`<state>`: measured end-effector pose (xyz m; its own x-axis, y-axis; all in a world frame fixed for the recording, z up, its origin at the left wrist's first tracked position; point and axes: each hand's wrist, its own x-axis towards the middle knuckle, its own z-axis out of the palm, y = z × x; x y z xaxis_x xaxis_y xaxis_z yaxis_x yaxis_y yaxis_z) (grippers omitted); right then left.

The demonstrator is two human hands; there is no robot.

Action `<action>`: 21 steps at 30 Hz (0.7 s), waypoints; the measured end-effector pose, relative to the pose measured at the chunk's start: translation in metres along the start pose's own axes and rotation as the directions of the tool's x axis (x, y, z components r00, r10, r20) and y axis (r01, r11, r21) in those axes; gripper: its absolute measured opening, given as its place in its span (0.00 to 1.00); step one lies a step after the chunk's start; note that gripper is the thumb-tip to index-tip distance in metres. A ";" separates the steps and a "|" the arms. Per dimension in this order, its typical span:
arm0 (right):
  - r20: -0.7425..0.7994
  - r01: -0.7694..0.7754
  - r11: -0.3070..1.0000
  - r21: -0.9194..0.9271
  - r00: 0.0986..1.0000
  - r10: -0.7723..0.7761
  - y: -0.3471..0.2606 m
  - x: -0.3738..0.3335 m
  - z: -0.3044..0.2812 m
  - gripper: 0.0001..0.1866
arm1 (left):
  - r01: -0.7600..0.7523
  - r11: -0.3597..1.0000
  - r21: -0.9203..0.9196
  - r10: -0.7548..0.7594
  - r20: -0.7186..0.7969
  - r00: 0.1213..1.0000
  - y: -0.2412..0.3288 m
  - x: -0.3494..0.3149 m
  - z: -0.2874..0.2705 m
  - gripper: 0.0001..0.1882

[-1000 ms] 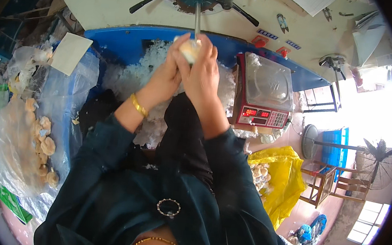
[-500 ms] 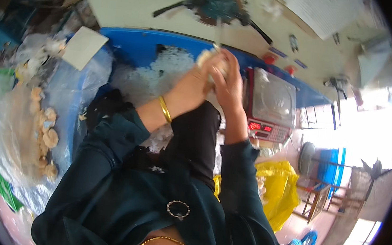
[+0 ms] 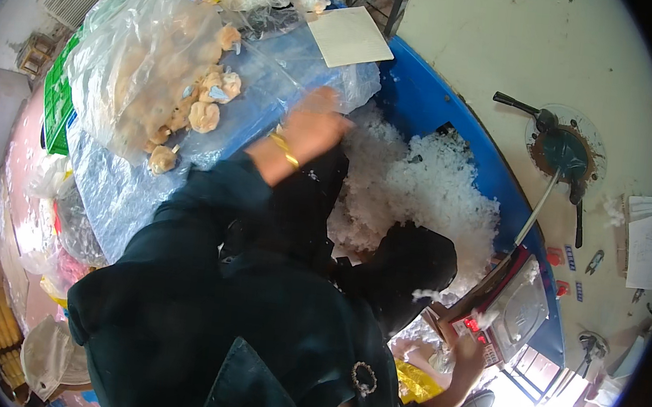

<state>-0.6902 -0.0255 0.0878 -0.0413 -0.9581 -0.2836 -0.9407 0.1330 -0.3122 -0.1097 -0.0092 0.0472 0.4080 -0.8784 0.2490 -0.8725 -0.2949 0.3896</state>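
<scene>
The left hand reaches out over the heap of white fluffy stuffing that fills the blue tub. It is blurred, so whether its fingers are spread or closed, and whether they have hold of anything, cannot be told. A gold bangle sits on the wrist behind those fingers. The stuffing lies just past and to the right of the fingers, its near edge touching or almost touching them.

To the left of the left fingers, a clear plastic bag holds small tan stuffed pieces, lying on a sheet of bluish plastic. Just beyond the fingers a white card rests on the plastic.

The right hand is low in the view, far from the left one, at the near corner of a small weighing scale with a red display. Its fingers are partly hidden by the scale and by the dark sleeve; they appear to touch the scale's edge, but how far they are open cannot be told.

Beyond the right fingers, on the pale surface, stands a teal hand-cranked tool with a thin metal rod slanting down toward the scale.
</scene>
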 end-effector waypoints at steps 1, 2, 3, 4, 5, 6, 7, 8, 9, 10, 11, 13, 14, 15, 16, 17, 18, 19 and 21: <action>0.116 -0.170 0.983 -0.065 0.977 0.177 0.005 -0.001 -0.012 0.31 | 0.194 0.946 0.258 -0.169 -0.117 0.979 -0.062 -0.019 -0.006 0.29; 0.180 -0.380 0.915 -0.137 0.899 0.400 0.022 -0.022 -0.019 0.32 | 0.317 0.805 0.501 -0.393 0.052 0.918 -0.090 -0.005 -0.027 0.26; 0.247 -0.525 0.814 -0.249 0.778 0.577 0.034 -0.036 -0.029 0.33 | 0.462 0.722 0.515 -0.488 -0.094 0.868 -0.115 -0.014 -0.037 0.24; 0.197 -0.511 0.852 -0.116 0.829 0.524 0.051 -0.044 -0.025 0.33 | 0.418 0.693 0.587 -0.459 -0.087 0.884 -0.141 -0.021 -0.039 0.22; 0.136 -0.479 0.878 0.016 0.871 0.473 0.070 -0.047 -0.017 0.33 | 0.371 0.657 0.656 -0.430 -0.078 0.899 -0.166 -0.026 -0.034 0.20; 0.176 -0.404 0.913 0.059 0.904 0.389 0.076 -0.033 -0.010 0.32 | 0.366 0.641 0.675 -0.424 -0.085 0.902 -0.192 -0.038 -0.027 0.19; 0.209 -0.325 0.939 0.113 0.932 0.297 0.070 -0.018 -0.003 0.31 | 0.362 0.625 0.692 -0.413 -0.100 0.905 -0.217 -0.043 -0.019 0.18; 0.156 -0.144 0.986 0.085 0.979 0.129 0.050 -0.015 0.001 0.28 | 0.342 0.626 0.701 -0.381 -0.107 0.918 -0.225 -0.036 -0.009 0.18; 0.106 0.039 0.999 0.037 0.993 -0.042 0.021 -0.013 0.003 0.25 | 0.344 0.647 0.680 -0.403 -0.077 0.912 -0.217 -0.028 -0.007 0.17; 0.059 0.079 0.987 0.137 0.994 -0.088 -0.009 -0.008 0.006 0.23 | 0.352 0.661 0.662 -0.428 -0.052 0.902 -0.205 -0.019 -0.013 0.16; 0.027 0.144 0.964 0.225 0.988 -0.154 -0.043 0.006 0.009 0.20 | 0.384 0.655 0.651 -0.480 -0.034 0.877 -0.202 -0.024 -0.022 0.15; 0.021 0.301 0.949 0.096 0.952 -0.305 -0.083 0.013 0.010 0.19 | 0.420 0.809 0.412 -0.445 -0.037 0.895 -0.202 -0.017 -0.026 0.14; 0.036 0.312 0.926 0.211 0.945 -0.327 -0.096 0.017 0.014 0.18 | 0.419 0.864 0.280 -0.425 -0.041 0.904 -0.199 -0.010 -0.028 0.14; 0.040 0.317 0.892 0.322 0.937 -0.348 -0.110 0.020 0.017 0.17 | 0.401 0.914 0.065 -0.400 -0.026 0.916 -0.189 -0.002 -0.031 0.13; 0.082 0.269 0.854 0.446 0.937 -0.338 -0.132 0.019 0.020 0.17 | 0.364 0.918 -0.157 -0.369 -0.006 0.929 -0.173 0.002 -0.035 0.13; 0.127 0.212 0.803 0.556 0.934 -0.335 -0.156 0.018 0.022 0.16 | 0.324 0.870 -0.372 -0.342 0.018 0.940 -0.155 0.002 -0.040 0.12; 0.121 0.255 0.762 0.595 0.909 -0.398 -0.174 0.019 0.024 0.15 | 0.291 0.615 -0.733 -0.304 0.120 0.945 -0.125 0.007 -0.038 0.10; 0.116 0.295 0.716 0.633 0.878 -0.464 -0.190 0.022 0.031 0.14 | 0.269 0.572 -0.775 -0.212 0.177 0.961 -0.097 0.007 -0.041 0.08; -0.064 0.578 0.578 0.576 0.737 -0.673 -0.227 0.024 0.037 0.13 | 0.242 0.459 -0.855 0.007 0.276 0.961 -0.048 0.015 -0.038 0.05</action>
<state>-0.4649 -0.0695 0.1185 0.5815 -0.8114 0.0593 -0.3738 -0.3311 -0.8664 -0.0519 0.0064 0.0655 0.3120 -0.9501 -0.0025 -0.0716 -0.0262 0.9971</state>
